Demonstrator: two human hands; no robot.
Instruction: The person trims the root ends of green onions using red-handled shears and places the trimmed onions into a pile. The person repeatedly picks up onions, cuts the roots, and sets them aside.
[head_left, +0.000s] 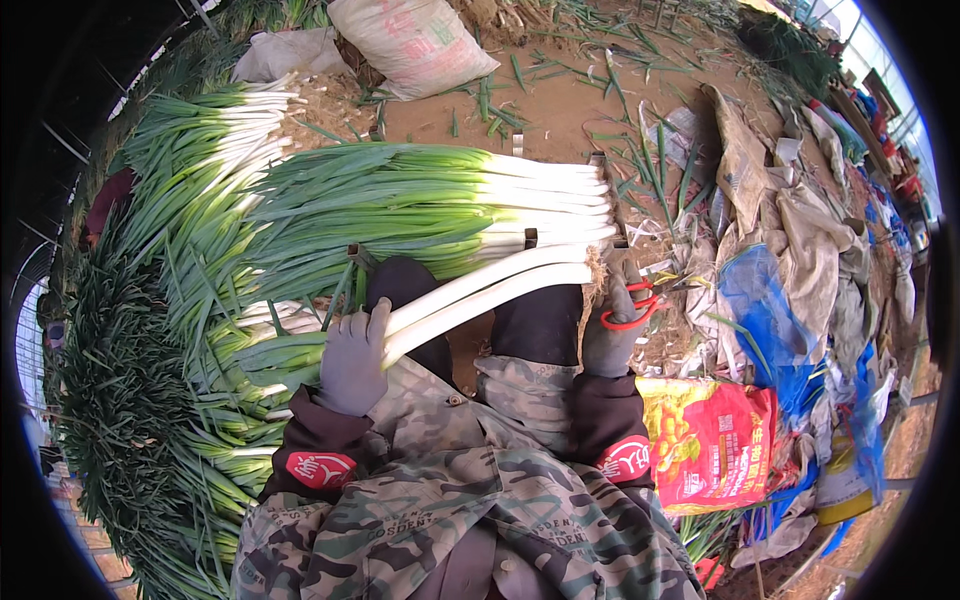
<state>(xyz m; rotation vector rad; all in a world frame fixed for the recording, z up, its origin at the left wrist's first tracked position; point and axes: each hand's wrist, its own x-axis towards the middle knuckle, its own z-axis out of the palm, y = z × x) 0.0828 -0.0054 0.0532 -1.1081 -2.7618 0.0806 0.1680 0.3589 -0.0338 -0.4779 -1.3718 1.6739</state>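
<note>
My left hand, in a grey glove, grips two thick Welsh onions low on their white shanks. Their white stems slant up to the right across my knees, and their green leaves trail off to the left. By the root ends is my gloved right hand, which holds a pair of red-handled scissors. The scissor blades point right, away from the roots. Just beyond lies a layer of onions, white ends to the right, between short metal posts.
More onions lie in heaps on the left, beside a dark green leafy mass. A stuffed woven sack rests on the soil at the far side. At right are crumpled sacks, blue netting and a red-and-yellow printed bag.
</note>
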